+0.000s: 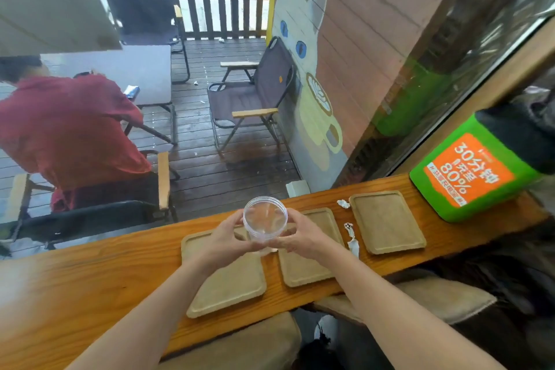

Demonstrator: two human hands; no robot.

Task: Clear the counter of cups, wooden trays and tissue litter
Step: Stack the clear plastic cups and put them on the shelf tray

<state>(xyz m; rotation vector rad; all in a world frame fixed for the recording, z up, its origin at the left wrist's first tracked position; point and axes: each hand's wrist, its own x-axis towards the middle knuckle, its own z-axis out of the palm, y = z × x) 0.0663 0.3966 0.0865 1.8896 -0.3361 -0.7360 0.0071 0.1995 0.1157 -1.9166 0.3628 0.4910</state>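
Note:
A clear plastic cup [265,218] is held upright above the wooden counter [90,273]. My left hand [225,239] grips its left side and my right hand [303,239] grips its right side. Three wooden trays lie flat on the counter: the left tray [228,282] under my left hand, the middle tray [303,270] partly hidden by my right hand, and the right tray [386,221] standing apart. A crumpled tissue [343,204] lies at the right tray's far left corner. A twisted tissue strip [352,239] lies between the middle and right trays.
A green and orange box [468,176] stands at the counter's right end against a window frame. Cushioned stools [420,297] sit below the near edge. Beyond the counter is a wet deck with folding chairs [249,99], a table and a seated person in red [66,132].

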